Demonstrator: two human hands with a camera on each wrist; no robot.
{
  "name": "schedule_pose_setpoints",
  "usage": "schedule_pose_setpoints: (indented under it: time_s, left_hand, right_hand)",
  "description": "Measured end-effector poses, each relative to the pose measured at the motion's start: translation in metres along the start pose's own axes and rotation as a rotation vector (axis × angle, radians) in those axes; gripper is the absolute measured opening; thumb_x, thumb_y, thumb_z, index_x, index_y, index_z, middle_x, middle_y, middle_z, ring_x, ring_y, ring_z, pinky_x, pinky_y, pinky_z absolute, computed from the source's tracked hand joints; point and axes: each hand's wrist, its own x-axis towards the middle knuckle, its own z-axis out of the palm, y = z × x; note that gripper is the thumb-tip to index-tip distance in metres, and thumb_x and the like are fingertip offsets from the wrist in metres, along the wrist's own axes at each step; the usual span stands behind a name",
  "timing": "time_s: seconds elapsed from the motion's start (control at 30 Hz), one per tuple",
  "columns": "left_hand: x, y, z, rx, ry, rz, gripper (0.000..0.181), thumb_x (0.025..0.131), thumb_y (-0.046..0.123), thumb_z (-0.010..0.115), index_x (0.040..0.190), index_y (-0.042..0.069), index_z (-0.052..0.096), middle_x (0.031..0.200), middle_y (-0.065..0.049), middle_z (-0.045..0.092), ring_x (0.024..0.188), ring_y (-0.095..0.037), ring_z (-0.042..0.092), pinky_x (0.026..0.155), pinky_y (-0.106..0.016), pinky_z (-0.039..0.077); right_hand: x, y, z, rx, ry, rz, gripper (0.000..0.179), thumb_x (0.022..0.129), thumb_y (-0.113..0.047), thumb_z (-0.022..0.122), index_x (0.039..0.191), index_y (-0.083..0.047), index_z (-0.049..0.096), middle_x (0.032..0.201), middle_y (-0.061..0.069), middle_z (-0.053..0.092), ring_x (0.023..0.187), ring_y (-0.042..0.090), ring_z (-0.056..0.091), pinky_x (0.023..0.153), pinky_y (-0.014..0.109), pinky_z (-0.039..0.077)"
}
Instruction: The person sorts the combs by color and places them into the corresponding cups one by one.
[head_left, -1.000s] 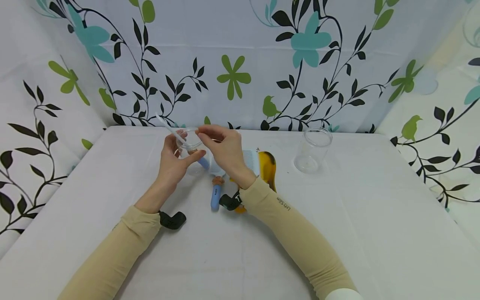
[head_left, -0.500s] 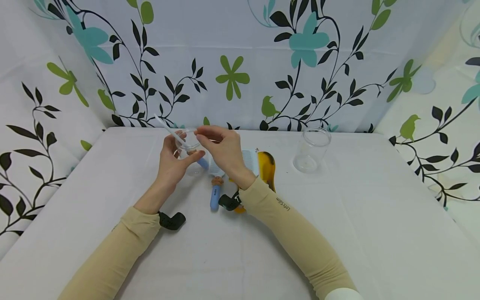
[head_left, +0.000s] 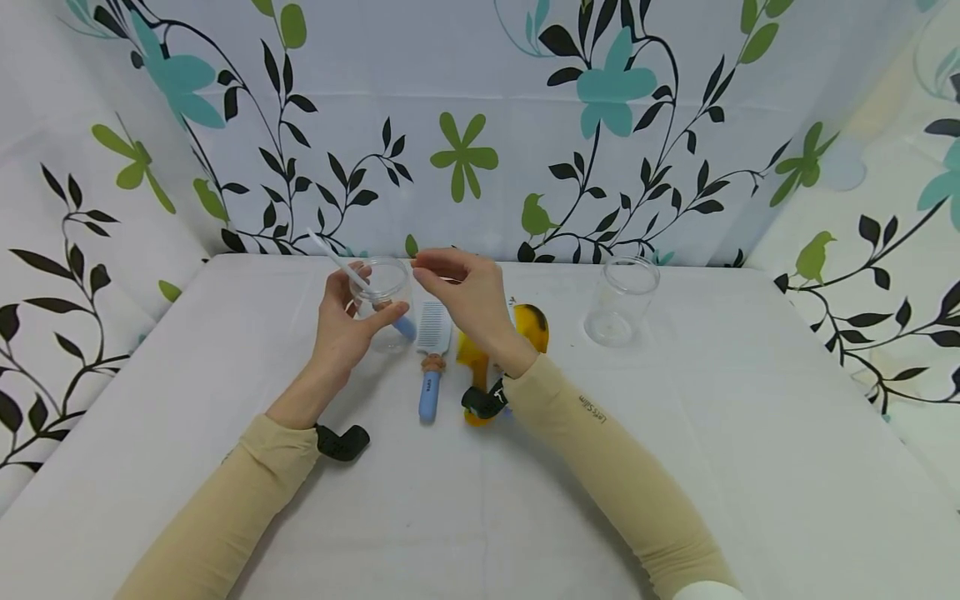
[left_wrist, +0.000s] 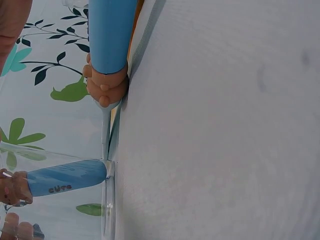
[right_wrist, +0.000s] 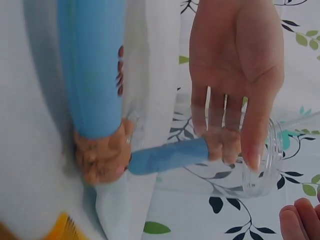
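My left hand (head_left: 341, 329) grips a clear jar (head_left: 401, 292) around its side, close over the table. Inside the jar leans a blue-handled tool (head_left: 405, 327) with a brown bear figure; its slim pale end sticks out past the rim to the upper left. Through the wall, the left wrist view shows the handle (left_wrist: 70, 178) reaching the jar's bottom. My right hand (head_left: 476, 300) hovers just right of the rim, fingers loosely bent, holding nothing visible. Below it lies a pale comb (head_left: 431, 383) with a similar blue handle and bear. The right wrist view shows this comb's handle (right_wrist: 95, 65) up close.
A second clear jar (head_left: 621, 308) stands upright at the back right. Amber and brown tortoiseshell combs (head_left: 531, 327) lie partly hidden under my right hand and wrist. A patterned curtain (head_left: 465, 75) hangs behind the table (head_left: 420, 517).
My right hand has moved off the jar's rim to the right, uncovering more of the blue-handled comb. The left hand and the jar with the tool stay in place.
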Motion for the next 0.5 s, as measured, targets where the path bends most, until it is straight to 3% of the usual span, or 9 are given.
schedule_pose_setpoints:
  time_s: [0.27,0.5]
  left_hand:
    - [0.001,0.000,0.000,-0.002,0.000,-0.012,0.085,0.087,0.021,0.078,0.153,0.010,0.025,0.158,-0.004,0.036,0.150,-0.019,0.026,0.126,-0.038,0.020]
    - [0.001,0.000,0.000,0.001,-0.010,-0.014,0.085,0.088,0.020,0.077,0.153,0.011,0.024,0.159,-0.003,0.035,0.150,-0.019,0.024,0.126,-0.039,0.019]
  right_hand:
    - [-0.008,0.002,-0.029,-0.043,0.008,0.002,0.027,0.092,-0.011,0.072,0.117,-0.001,0.071,0.112,0.011,0.074,0.104,0.020,0.071,0.091,0.026,0.058]
    - [-0.015,0.005,-0.064,-0.115,0.062,-0.004,0.029,0.092,-0.012,0.073,0.118,-0.002,0.070,0.114,0.011,0.073,0.107,0.020,0.069,0.093,0.026,0.057]
